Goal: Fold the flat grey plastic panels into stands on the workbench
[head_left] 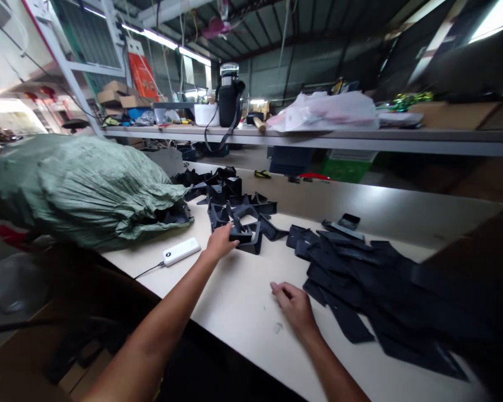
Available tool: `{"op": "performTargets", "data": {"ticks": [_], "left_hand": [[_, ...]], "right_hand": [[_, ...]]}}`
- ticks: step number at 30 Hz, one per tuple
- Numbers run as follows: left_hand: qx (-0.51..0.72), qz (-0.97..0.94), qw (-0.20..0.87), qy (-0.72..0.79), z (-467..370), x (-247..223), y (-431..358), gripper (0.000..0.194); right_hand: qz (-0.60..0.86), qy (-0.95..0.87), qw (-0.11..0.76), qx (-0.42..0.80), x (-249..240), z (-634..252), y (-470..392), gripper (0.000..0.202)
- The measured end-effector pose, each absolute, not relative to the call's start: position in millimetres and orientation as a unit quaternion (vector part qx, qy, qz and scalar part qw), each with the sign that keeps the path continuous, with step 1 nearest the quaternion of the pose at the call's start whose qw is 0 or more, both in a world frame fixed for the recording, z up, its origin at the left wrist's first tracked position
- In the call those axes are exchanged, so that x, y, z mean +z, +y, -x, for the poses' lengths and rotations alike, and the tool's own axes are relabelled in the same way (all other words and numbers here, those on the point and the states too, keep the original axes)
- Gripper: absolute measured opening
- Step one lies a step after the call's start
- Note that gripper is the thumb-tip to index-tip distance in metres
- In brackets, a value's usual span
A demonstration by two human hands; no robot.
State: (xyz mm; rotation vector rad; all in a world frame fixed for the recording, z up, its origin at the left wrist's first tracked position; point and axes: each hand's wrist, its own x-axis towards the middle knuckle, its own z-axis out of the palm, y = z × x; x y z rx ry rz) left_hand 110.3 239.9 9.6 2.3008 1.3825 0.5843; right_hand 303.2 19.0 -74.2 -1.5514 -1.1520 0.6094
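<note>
My left hand (222, 242) reaches to the near edge of a heap of black plastic parts (222, 187), its fingers closed on a black angular part (245, 237). My right hand (294, 304) hovers over or rests on the pale tabletop (235, 290), fingers curled together; whether something small is between them cannot be made out. To its right lies a spread pile of flat black pieces (352, 279). A white power bank (181, 252) with a black cable lies left of my left hand.
A large green sack (79, 190) with black parts at its mouth fills the left side. Behind the table runs a raised shelf (318, 137) holding a black bottle bag (229, 103), a white container and a plastic bag (327, 111).
</note>
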Motion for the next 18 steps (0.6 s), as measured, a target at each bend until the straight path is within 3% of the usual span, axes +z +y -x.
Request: {"op": "performTargets", "data": {"ticks": [4, 9, 15, 18], "left_hand": [[0.144, -0.848, 0.172, 0.479, -139, -1, 247, 0.039], [0.138, -0.865, 0.203, 0.438, -153, -5, 247, 0.029], [0.306, -0.805, 0.291, 0.417, -144, 22, 247, 0.014], [0.436, -0.718, 0.355, 0.411, -131, 36, 237, 0.019]], "right_hand": [[0.647, -0.488, 0.532, 0.246, -76, -304, 20, 0.055], [0.638, -0.492, 0.539, 0.243, -79, -305, 21, 0.054], [0.638, -0.488, 0.546, 0.238, -78, -306, 20, 0.052], [0.642, -0.482, 0.547, 0.237, -78, -306, 21, 0.052]]}}
